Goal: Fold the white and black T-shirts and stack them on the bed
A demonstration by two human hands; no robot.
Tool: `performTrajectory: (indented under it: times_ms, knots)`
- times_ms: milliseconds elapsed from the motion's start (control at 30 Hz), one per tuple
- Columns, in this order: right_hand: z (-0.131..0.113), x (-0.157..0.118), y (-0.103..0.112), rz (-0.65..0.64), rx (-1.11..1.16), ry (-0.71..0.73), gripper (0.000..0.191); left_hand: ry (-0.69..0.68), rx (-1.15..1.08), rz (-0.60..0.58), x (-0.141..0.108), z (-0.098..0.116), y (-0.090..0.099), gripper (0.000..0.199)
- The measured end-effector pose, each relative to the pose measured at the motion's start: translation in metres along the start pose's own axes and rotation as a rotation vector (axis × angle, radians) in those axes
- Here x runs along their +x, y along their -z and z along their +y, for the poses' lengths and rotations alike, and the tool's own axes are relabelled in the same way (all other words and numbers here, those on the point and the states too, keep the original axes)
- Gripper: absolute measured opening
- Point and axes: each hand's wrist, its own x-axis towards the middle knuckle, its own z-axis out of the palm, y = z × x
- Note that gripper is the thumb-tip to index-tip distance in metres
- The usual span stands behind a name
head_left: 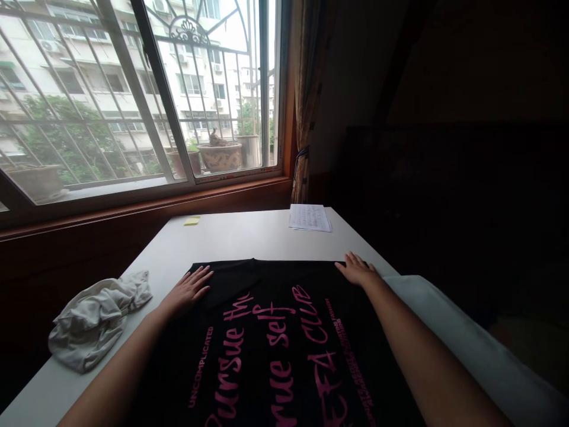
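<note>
A black garment with pink lettering (280,338), likely a T-shirt, lies spread flat on the white table (240,237). Its near part runs out of the bottom of the view. My left hand (189,286) rests on its far left corner, fingers stretched out and a little apart. On the far right corner lies my right hand (356,270), palm down with the fingers extended. Neither hand grips the cloth. A slight crease shows along the garment's far edge, between the hands.
A crumpled pale cloth (100,320) lies at the table's left edge. Papers (310,217) and a yellow note (192,220) are at the far end. White fabric (427,308) hangs over the right side. Beyond stand a barred window (178,89) and a tied curtain (304,118).
</note>
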Motion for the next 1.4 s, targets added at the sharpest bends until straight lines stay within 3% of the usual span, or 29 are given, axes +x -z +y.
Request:
performTrajectory:
  times_ms: [167, 267, 400, 500, 600, 800, 1067, 1233, 1400]
  knots:
    - [-0.039, -0.026, 0.013, 0.168, 0.017, 0.140, 0.057, -0.017, -0.060, 0.135, -0.020, 0.003, 0.003, 0.050]
    - [-0.089, -0.054, 0.008, 0.211, 0.081, 0.376, 0.048, -0.016, -0.086, 0.209, -0.029, 0.012, 0.010, 0.037]
    - [-0.169, -0.095, -0.015, 0.125, 0.222, 0.622, 0.034, -0.030, -0.115, 0.244, -0.034, 0.021, 0.018, 0.028]
    - [-0.217, -0.116, -0.033, 0.072, 0.347, 0.646, 0.044, -0.038, -0.115, 0.272, -0.035, 0.023, 0.020, 0.026]
    - [-0.245, -0.122, -0.043, 0.015, 0.465, 0.558, 0.053, -0.065, -0.134, 0.309, -0.035, 0.022, 0.018, 0.026]
    - [-0.261, -0.119, -0.045, -0.111, 0.705, 0.445, 0.037, -0.132, -0.172, 0.332, -0.034, 0.015, 0.013, 0.039]
    - [-0.253, -0.123, -0.046, -0.222, 0.767, 0.395, 0.029, -0.125, -0.157, 0.329, -0.031, 0.011, 0.009, 0.028]
    - [-0.246, -0.122, -0.041, -0.126, 0.611, 0.438, 0.023, -0.090, -0.148, 0.327, -0.032, 0.014, 0.013, 0.023]
    - [-0.262, -0.128, -0.036, 0.067, 0.471, 0.595, 0.038, -0.073, -0.148, 0.333, -0.032, 0.014, 0.015, 0.020]
